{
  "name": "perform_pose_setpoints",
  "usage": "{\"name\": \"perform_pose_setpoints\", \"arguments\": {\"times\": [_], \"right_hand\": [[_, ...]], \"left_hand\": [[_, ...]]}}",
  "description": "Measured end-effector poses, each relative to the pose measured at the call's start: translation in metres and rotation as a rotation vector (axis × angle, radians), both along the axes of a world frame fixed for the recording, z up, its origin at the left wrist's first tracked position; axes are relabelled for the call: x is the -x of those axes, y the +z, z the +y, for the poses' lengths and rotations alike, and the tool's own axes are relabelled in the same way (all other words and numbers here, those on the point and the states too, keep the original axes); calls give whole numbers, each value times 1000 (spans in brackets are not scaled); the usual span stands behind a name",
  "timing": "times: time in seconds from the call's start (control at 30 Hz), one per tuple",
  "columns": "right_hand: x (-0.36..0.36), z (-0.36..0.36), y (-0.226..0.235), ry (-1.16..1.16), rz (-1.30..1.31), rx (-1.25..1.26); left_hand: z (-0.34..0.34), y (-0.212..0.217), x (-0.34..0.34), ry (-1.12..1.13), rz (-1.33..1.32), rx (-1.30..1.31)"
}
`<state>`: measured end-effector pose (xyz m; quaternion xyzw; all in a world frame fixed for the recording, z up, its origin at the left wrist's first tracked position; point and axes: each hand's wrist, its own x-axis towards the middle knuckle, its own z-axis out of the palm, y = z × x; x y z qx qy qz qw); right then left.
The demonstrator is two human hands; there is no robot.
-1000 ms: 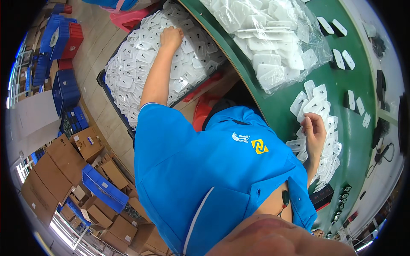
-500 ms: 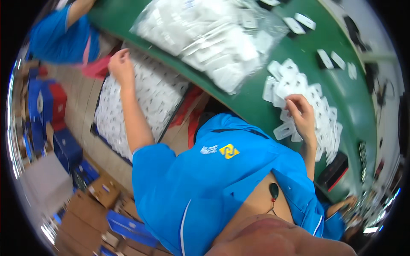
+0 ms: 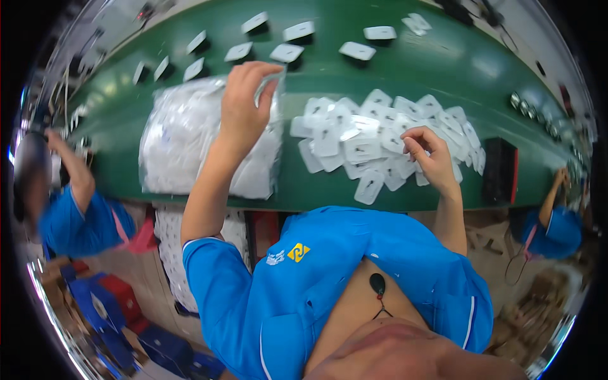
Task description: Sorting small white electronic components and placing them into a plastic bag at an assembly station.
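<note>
My right hand [image 3: 432, 157] is hovering over the plates [image 3: 362, 150], can't tell if it's gripping. Left hand [image 3: 246, 101] is gaping, seemingly empty, farther left.

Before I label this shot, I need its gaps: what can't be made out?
Head view, plastic bag: crinkled film blurs the pieces inside.
Head view, white pieces below the green table: its edge hides the rest.
Head view, right hand: it hides any contact with the white plates.
Head view, far-left co-worker's hand: too small to show its grip.
</note>
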<state>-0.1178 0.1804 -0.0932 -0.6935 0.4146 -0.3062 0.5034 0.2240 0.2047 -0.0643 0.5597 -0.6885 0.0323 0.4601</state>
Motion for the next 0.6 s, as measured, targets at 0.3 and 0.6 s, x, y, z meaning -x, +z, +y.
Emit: {"name": "perform_pose_setpoints", "arguments": {"times": [0.3, 0.6], "right_hand": [[92, -5, 3, -406, -88, 30], [173, -62, -2, -819, -54, 259]], "left_hand": [[-79, -44, 65, -231, 47, -219], [-76, -77, 41, -52, 251, -355]]}}
